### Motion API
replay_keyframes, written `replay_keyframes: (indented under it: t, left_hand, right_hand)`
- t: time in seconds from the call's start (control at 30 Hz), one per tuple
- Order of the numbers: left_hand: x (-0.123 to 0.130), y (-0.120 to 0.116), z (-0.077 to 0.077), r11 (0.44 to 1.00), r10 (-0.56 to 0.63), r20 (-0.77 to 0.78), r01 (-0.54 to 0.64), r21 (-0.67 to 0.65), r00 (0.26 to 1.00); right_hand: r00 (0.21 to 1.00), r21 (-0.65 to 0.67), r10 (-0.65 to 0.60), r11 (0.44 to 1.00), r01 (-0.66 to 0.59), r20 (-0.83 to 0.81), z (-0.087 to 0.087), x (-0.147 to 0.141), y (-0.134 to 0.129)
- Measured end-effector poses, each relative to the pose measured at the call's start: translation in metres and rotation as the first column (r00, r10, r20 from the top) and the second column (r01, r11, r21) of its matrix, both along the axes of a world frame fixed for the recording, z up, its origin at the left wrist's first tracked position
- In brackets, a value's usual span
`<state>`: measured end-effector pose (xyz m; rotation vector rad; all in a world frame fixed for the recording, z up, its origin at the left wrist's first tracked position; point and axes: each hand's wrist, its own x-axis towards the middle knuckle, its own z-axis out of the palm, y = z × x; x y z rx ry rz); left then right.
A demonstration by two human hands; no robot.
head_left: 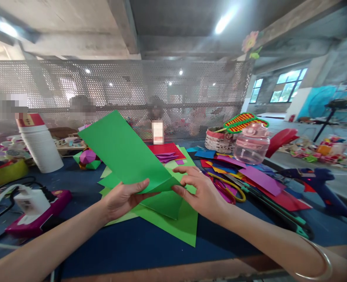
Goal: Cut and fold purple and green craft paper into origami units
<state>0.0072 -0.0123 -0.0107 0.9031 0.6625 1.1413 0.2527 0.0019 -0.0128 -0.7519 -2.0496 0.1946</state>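
A green sheet of paper (123, 149) is held up in the air between both hands, tilted, with a fold near its lower right end. My left hand (125, 197) is closed on its lower edge, the thumb on top and the fingers underneath. At the right corner, my right hand (203, 192) pinches the paper between thumb and fingers. Below lie more green sheets (179, 225), light and darker, overlapping on the blue table (126, 250).
Scissors with yellow handles (239, 192), a green paper cutter (279, 211) and coloured paper pieces (261, 180) lie right. Further out are a glue gun (320, 184) and a clear bottle (252, 147). Stacked paper cups (42, 147) and a magenta power strip (35, 219) stand left.
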Motion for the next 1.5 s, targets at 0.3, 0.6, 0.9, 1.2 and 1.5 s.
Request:
replay_keyframes:
  t: [0.3, 0.6, 0.9, 1.2, 1.5]
  left_hand:
    - [-0.004, -0.001, -0.003, 0.966, -0.187, -0.095, 0.2, 0.162, 0.978]
    - [0.012, -0.007, -0.005, 0.986, 0.057, -0.247, -0.015, 0.169, 0.967]
    - [0.01, -0.001, -0.003, 0.99, 0.12, -0.232, -0.099, 0.101, 0.965]
    - [0.007, 0.001, -0.004, 0.992, 0.124, -0.198, -0.12, 0.034, 0.972]
    - [0.009, -0.002, -0.008, 0.999, 0.004, -0.264, 0.005, 0.032, 0.965]
  right_hand:
    - [0.959, -0.589, 0.066, 0.777, -0.222, -0.275, -0.007, -0.007, 0.012]
    - [0.97, -0.55, -0.032, 0.828, -0.109, -0.24, -0.007, -0.005, 0.015]
    - [0.976, -0.507, 0.065, 0.846, -0.165, -0.21, -0.007, -0.005, 0.013]
    - [0.982, -0.37, 0.05, 0.922, -0.116, -0.181, -0.006, -0.005, 0.005]
    - [0.984, -0.318, 0.077, 0.94, -0.125, -0.158, 0.0, -0.006, 0.001]
